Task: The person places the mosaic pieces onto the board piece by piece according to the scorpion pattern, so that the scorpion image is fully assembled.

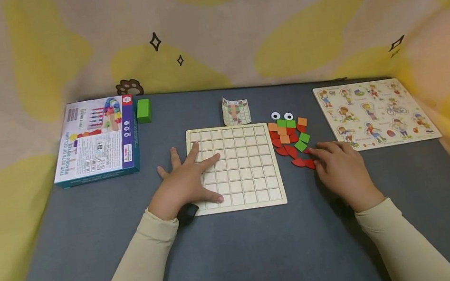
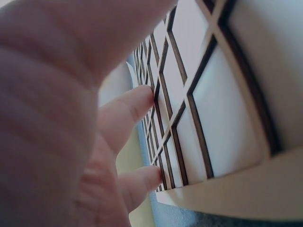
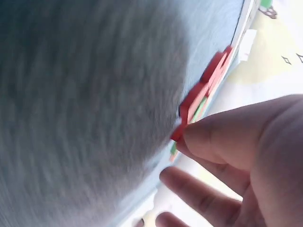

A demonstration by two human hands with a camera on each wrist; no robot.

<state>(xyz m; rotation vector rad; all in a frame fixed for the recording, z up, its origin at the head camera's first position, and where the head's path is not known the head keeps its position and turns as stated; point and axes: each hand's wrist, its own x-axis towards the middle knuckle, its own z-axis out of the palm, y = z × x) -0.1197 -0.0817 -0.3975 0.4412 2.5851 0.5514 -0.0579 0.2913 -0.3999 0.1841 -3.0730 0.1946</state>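
My left hand [image 1: 183, 182] rests spread on a pale wooden grid board [image 1: 279, 176], its fingers over the left squares. In the left wrist view, fingertips [image 2: 147, 97] touch the grid board [image 2: 227, 109]. My right hand [image 1: 343, 172] is at the right of a group of flat pieces, fingertips touching the nearest red curved-edge pieces [image 1: 298, 162]. The right wrist view shows the thumb against a red piece [image 3: 194, 101]; whether it is pinched is unclear. Among the group are green squares [image 1: 300, 145], orange squares [image 1: 284, 139] and two round eye pieces [image 1: 275, 116].
A small patterned card [image 1: 236, 111] leans behind the board. At the left lies a box [image 1: 96, 144], with a green block [image 1: 144, 111] beside it. A picture puzzle board [image 1: 377, 114] lies at the right. Printed cloth [image 1: 209, 27] hangs behind the grey table [image 1: 241, 253].
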